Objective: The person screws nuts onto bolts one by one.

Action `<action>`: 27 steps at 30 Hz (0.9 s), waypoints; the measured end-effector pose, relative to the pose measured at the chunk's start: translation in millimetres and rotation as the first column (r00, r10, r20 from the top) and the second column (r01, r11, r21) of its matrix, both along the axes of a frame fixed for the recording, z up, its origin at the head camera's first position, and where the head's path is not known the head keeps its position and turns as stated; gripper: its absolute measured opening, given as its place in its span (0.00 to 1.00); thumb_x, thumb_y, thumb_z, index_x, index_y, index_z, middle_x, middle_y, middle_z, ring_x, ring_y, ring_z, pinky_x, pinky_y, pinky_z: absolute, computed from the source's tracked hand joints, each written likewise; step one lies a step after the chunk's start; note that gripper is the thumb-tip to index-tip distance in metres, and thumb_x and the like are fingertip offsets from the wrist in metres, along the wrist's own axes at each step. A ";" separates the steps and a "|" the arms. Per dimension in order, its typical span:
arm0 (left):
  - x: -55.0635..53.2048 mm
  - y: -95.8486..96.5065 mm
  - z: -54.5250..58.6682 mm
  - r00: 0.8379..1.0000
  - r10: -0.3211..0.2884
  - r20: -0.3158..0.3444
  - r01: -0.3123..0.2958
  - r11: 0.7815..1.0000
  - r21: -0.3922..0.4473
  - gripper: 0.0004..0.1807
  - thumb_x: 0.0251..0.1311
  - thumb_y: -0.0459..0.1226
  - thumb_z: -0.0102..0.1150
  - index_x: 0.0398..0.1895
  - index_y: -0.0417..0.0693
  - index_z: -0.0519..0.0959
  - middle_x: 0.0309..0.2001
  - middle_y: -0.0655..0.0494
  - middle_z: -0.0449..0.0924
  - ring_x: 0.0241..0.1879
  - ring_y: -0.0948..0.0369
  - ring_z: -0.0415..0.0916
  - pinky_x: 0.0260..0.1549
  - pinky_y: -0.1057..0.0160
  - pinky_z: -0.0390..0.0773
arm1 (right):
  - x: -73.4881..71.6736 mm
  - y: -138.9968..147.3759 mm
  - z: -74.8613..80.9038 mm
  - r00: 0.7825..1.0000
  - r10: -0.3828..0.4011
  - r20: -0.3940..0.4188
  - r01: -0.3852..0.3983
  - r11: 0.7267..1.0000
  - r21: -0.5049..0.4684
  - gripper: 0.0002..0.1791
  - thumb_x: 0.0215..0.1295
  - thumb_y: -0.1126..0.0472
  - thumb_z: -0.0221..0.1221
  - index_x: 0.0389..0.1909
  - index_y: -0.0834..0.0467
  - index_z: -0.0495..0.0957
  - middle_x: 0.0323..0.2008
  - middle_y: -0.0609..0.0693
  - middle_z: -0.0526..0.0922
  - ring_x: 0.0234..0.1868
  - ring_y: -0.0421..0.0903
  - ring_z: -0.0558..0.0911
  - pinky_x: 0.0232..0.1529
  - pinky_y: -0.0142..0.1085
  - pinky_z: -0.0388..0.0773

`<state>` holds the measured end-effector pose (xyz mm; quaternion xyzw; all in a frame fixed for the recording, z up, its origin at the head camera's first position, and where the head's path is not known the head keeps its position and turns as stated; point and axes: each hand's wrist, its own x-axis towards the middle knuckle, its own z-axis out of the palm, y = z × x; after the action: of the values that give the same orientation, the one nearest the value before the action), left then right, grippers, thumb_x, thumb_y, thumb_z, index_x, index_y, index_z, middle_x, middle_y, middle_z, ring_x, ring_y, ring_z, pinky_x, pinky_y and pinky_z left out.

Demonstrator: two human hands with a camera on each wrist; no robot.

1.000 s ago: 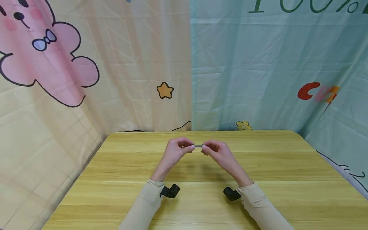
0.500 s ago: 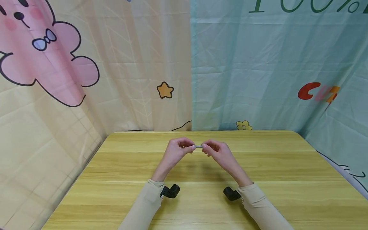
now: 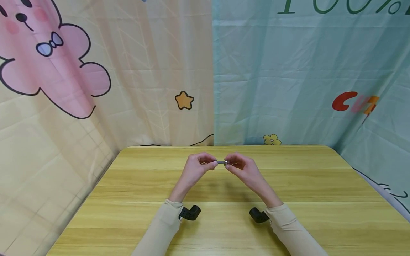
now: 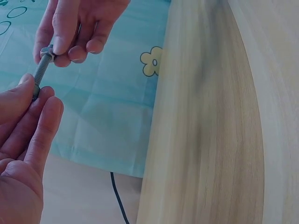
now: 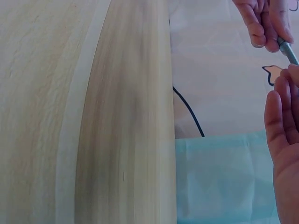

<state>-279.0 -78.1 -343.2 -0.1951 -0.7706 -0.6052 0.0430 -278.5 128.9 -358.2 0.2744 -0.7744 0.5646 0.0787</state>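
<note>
A metal bolt (image 3: pixel 221 162) is held level above the table, between the two hands. My left hand (image 3: pixel 196 169) pinches its head end between thumb and fingers; the left wrist view shows the threaded shank of the bolt (image 4: pixel 41 70) running out of that grip. A hex nut (image 4: pixel 47 54) sits on the shank near the far end. My right hand (image 3: pixel 241 167) has its thumb and index finger at the nut, one on each side, with the other fingers loosely bent. In the right wrist view part of the bolt (image 5: pixel 291 53) shows, while the right fingers hide the nut.
Below the hands lies a wooden table (image 3: pixel 224 227), its far edge close to a printed curtain (image 3: pixel 153 89). Black wrist devices (image 3: pixel 190 212) sit at both sleeves. A dark line (image 4: pixel 119 198) shows beyond the table edge.
The right fingers have shifted slightly at the end of the bolt, and the nut now shows between them. The left hand has stayed nearly still.
</note>
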 end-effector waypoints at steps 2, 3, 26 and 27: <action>-0.1 -0.1 0.1 1.000 -0.001 0.000 0.001 1.000 -0.001 0.06 0.61 0.29 0.65 0.38 0.33 0.83 0.35 0.41 0.84 0.35 0.48 0.83 0.35 0.62 0.79 | -0.1 0.3 -0.3 1.000 -0.007 0.026 0.007 1.000 -0.003 0.11 0.66 0.70 0.61 0.48 0.68 0.78 0.43 0.61 0.82 0.44 0.56 0.81 0.46 0.36 0.79; 0.0 -0.1 0.1 1.000 -0.001 -0.001 0.001 1.000 -0.002 0.06 0.61 0.29 0.65 0.38 0.33 0.83 0.35 0.41 0.84 0.35 0.48 0.83 0.35 0.62 0.79 | -0.2 0.5 -0.4 0.999 -0.009 0.038 0.009 1.000 -0.002 0.11 0.66 0.69 0.61 0.48 0.68 0.79 0.42 0.60 0.82 0.44 0.56 0.81 0.46 0.35 0.79; -0.6 2.0 -0.8 1.000 -0.004 -0.004 0.004 1.000 0.004 0.06 0.60 0.28 0.65 0.37 0.31 0.83 0.35 0.40 0.84 0.36 0.43 0.82 0.42 0.48 0.81 | 2.6 0.3 3.2 0.999 -0.017 0.043 0.017 1.000 0.018 0.14 0.70 0.66 0.58 0.54 0.65 0.76 0.49 0.63 0.80 0.49 0.54 0.78 0.49 0.42 0.78; -0.7 1.8 -0.9 1.000 -0.002 -0.005 0.002 1.000 0.002 0.06 0.60 0.28 0.65 0.37 0.31 0.83 0.35 0.40 0.84 0.36 0.43 0.82 0.41 0.51 0.81 | 2.7 0.3 3.3 1.000 -0.008 0.026 0.007 1.000 0.019 0.15 0.69 0.67 0.59 0.54 0.65 0.76 0.50 0.63 0.79 0.51 0.54 0.78 0.50 0.43 0.78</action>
<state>-279.6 -76.3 -344.1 -0.1970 -0.7697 -0.6056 0.0445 -275.7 129.2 -355.0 0.2650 -0.7816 0.5606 0.0683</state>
